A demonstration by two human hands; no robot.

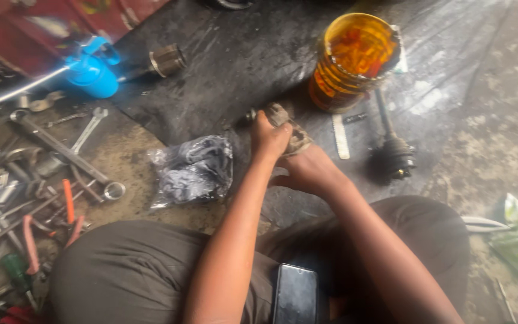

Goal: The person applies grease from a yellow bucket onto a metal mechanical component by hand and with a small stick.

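The fingers of the left hand (269, 137) curl over the near-left side of a small, grimy metal part (283, 117), clenched around it from above. The right hand (308, 171) comes in from the near right and cups the same part from below and the side; its fingers are mostly hidden behind the part, so I cannot tell how tightly they close, though the palm clearly presses against it. Two hands on one small piece suggests it needs bracing against turning or slipping, likely because it is greasy. The part sits low over the black mat (223, 66) on the floor, roughly in the middle of the scene, where any drip lands on the sheet rather than on bare ground.

Just beyond the hands, to the far right, stands an amber plastic jar (353, 63), open at the top and near enough to reach. Right of the hands lies a short axle shaft (391, 150) with a dark joint at its near end. Left of the hands lies a clear bag of dark bits (193, 169), near at hand. Farther left, wrenches and pliers (61, 162) lie scattered on the floor, and a blue bottle (93, 69) stands at the far left. A phone (295, 294) rests on the person's lap.
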